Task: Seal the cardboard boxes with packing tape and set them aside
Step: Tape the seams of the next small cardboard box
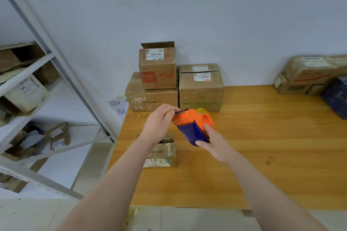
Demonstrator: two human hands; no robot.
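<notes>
An orange and blue tape dispenser point(191, 124) is held in the air above the wooden table point(262, 146). My right hand point(214, 144) grips its blue handle from below. At the dispenser's cutter end my left hand point(159, 122) pinches the tape's end. Under my left forearm a small cardboard box point(163, 154) lies on the table, its top flaps partly parted and a label on its near side. Against the wall stand three more boxes: a wide one point(150, 97), a small one with an open flap point(157, 67) on top of it, and a taped one point(201, 88) to the right.
More boxes point(308, 73) and a dark blue package point(336, 95) sit at the table's far right. A white metal shelf rack point(47, 88) with boxes stands at the left. A paper sheet with handwriting point(119, 108) hangs by the table's left corner.
</notes>
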